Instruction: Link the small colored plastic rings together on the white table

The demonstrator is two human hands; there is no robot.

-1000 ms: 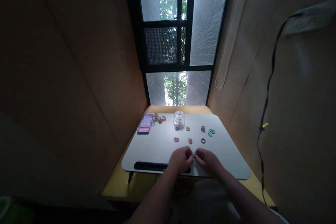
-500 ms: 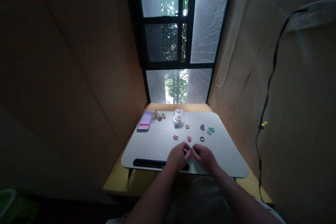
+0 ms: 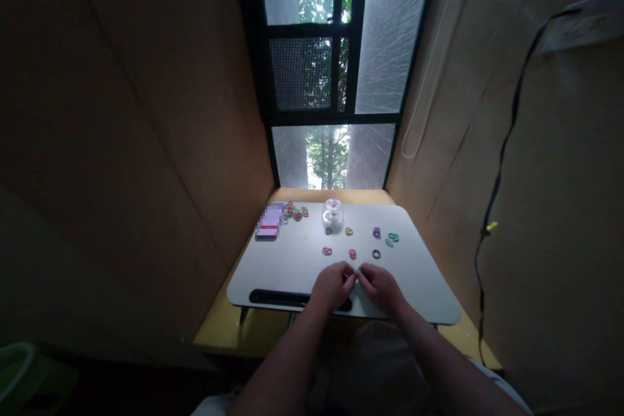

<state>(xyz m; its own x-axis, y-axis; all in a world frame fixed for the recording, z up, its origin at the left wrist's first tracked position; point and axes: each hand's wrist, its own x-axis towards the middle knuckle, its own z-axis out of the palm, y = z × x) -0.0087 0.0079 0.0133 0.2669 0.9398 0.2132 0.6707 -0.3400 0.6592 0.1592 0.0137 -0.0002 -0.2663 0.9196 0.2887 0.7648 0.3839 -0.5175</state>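
My left hand (image 3: 332,286) and my right hand (image 3: 383,287) meet over the near middle of the white table (image 3: 419,286). Their fingertips are pinched together on a small green hair tie (image 3: 357,271), of which only a little shows. Just beyond the fingers, small sets of hair ties lie sorted by colour: pink (image 3: 327,251), red (image 3: 352,254), dark (image 3: 376,253), blue (image 3: 329,231), yellow (image 3: 349,231), purple (image 3: 377,233) and green (image 3: 392,238).
A clear lidded jar (image 3: 333,216) stands at the back. To its left are a mixed heap of hair ties (image 3: 295,211) and a phone (image 3: 270,221) with a blurred screen. A black slot (image 3: 277,299) runs along the front edge. Walls rise on both sides, with a hanging cable (image 3: 498,169) at right.
The view has tilted slightly. Both hands stay pinched together in nearly the same place, and the green hair tie between them shows a little more. The sorted sets have not moved.
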